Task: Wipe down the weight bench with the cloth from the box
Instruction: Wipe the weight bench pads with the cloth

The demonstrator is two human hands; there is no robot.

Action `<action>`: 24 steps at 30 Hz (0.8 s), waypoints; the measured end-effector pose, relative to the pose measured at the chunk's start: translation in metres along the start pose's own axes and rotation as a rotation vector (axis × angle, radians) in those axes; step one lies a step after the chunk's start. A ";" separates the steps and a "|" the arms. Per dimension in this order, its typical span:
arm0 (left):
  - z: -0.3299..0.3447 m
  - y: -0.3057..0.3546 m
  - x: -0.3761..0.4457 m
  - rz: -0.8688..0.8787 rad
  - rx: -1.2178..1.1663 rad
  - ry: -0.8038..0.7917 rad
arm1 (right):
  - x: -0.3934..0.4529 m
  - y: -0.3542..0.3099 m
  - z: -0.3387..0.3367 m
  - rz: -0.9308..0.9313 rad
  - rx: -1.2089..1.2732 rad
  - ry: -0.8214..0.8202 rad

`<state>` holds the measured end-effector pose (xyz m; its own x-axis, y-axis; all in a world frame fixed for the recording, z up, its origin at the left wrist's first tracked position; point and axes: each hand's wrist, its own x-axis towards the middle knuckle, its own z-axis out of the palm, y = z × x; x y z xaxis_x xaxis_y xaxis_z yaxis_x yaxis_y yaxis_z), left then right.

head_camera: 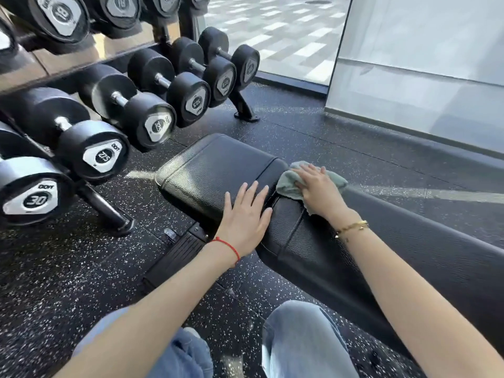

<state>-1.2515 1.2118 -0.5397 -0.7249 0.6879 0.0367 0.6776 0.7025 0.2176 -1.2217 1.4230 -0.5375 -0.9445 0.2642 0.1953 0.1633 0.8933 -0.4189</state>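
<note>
Both flat: cloth (pixel 293 184) under R hand (pixel 317 190) fingers (pixel 308 172).

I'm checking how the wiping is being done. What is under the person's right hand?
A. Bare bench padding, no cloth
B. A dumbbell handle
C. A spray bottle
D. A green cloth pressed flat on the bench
D: the right hand lies with straight fingers on the green cloth, which sits on the black weight bench near the gap between its pads, while the left hand rests flat on bare padding.
</note>
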 end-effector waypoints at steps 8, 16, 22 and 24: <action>0.015 0.032 -0.009 0.033 -0.115 0.125 | -0.146 -0.014 -0.010 -0.242 0.049 -0.088; 0.040 0.068 -0.015 0.065 -0.137 0.148 | -0.102 0.052 -0.030 0.062 -0.045 0.080; 0.055 0.079 -0.012 0.011 -0.040 0.278 | -0.066 0.057 -0.016 0.130 -0.094 0.116; 0.057 0.078 -0.012 0.010 -0.027 0.296 | -0.068 0.059 -0.016 0.110 -0.094 0.112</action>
<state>-1.1828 1.2689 -0.5784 -0.7255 0.6086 0.3214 0.6842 0.6880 0.2418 -1.1435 1.4639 -0.5616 -0.8826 0.3966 0.2523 0.2951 0.8853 -0.3593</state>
